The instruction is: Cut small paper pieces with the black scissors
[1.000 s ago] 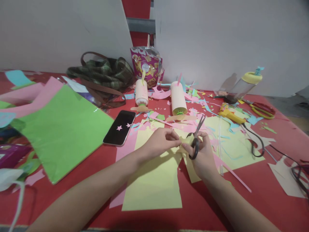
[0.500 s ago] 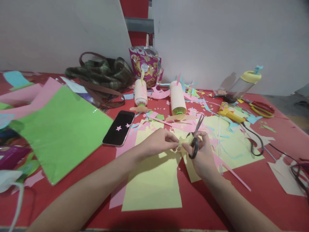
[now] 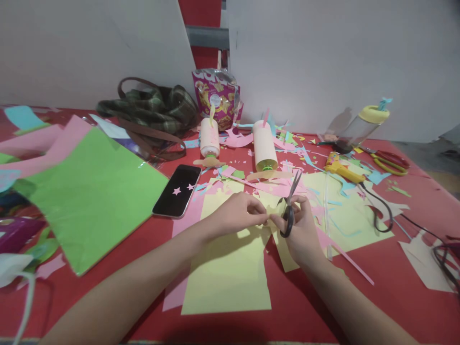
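My right hand [image 3: 300, 227] is closed around black-handled scissors [image 3: 289, 211], whose blades point up and away from me. Its thumb also touches a small yellow paper piece [image 3: 276, 211]. My left hand [image 3: 247, 211] pinches that same piece from the other side, thumb and fingertips together. Below both hands lies a large yellow paper sheet [image 3: 230, 278], over a pink sheet [image 3: 176, 287]. Left of them rests a black phone [image 3: 178, 191] with two small pink paper stars [image 3: 176, 190] on its screen. The paper piece is partly hidden by my fingers.
Two paper-wrapped rolls [image 3: 265, 146] stand beyond my hands among paper scraps, before a purple snack bag [image 3: 219, 98]. Rightward are a yellow glue gun [image 3: 343, 170] with a cord, red-handled scissors [image 3: 390, 160] and a tilted bottle [image 3: 362, 127]. Green paper [image 3: 97, 196] lies left.
My fingertips have shifted slightly on the yellow paper piece, the left thumb now straighter and meeting the right thumb. The scissors have tipped a little to the left.
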### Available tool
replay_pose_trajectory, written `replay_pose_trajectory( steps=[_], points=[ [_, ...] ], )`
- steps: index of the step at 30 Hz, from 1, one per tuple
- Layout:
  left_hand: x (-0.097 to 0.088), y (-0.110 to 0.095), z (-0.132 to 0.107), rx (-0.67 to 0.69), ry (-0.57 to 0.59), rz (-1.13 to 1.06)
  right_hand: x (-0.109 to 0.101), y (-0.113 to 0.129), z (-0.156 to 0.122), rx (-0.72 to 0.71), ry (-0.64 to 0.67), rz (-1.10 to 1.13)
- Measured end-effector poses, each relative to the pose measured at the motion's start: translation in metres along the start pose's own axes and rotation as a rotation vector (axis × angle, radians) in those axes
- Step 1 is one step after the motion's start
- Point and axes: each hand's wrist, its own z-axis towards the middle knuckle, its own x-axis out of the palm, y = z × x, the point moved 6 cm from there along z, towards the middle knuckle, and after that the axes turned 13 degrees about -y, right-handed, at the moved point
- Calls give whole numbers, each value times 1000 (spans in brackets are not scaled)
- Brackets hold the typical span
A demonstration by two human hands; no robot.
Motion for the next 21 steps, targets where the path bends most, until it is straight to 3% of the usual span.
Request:
replay_pose_trajectory(
  steps=[6, 9, 16, 21],
  points=[
    [-2, 1, 3, 51, -57, -5, 3, 0, -1, 18, 27, 13],
    [-9, 2, 5, 37, -106, -111, 4, -3, -2, 57, 69, 23],
    [-38, 4, 7, -10, -400, -373, 14, -11, -11, 97, 303, 30],
    [-40, 0, 5, 14, -465, -442, 20, -17, -20, 169, 428, -22]
  ],
)
